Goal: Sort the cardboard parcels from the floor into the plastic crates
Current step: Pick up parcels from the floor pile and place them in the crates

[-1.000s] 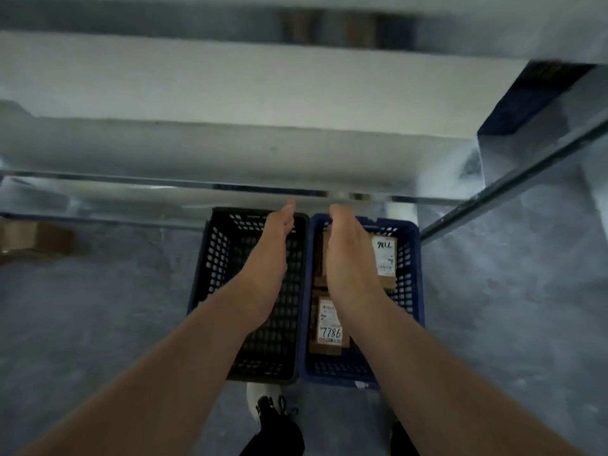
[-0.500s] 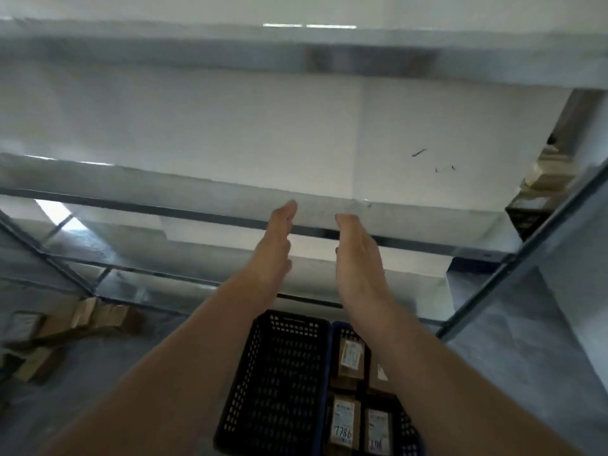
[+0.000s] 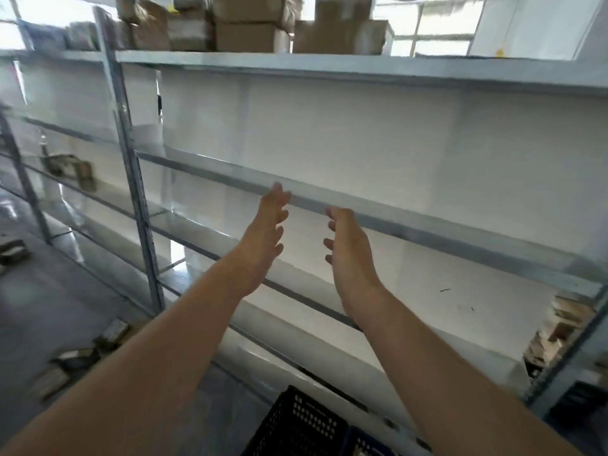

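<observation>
Several cardboard parcels (image 3: pixel 113 330) lie scattered on the grey floor (image 3: pixel 49 307) at the lower left, blurred, some with pale labels facing up. At the bottom edge, the corner of a black plastic crate (image 3: pixel 296 426) with a perforated wall shows between the two forearms, and a sliver of a blue crate (image 3: pixel 365 442) sits just beside it on the right. What either crate contains cannot be seen.

Both bare arms reach forward and up, well above the crates. The left hand (image 3: pixel 263 245) and the right hand (image 3: pixel 348 258) are near each other with palms facing inward, fingers loose and slightly spread — neither holds anything or touches anything.

Behind the hands stands grey metal shelving (image 3: pixel 427 225) with white back panels, its long shelves running across the view. An upright post (image 3: pixel 131 179) rises at the left. Brown cardboard boxes (image 3: pixel 250 24) crowd the top shelf, and a blurred stack of small packages (image 3: pixel 559 330) sits low at the far right.
</observation>
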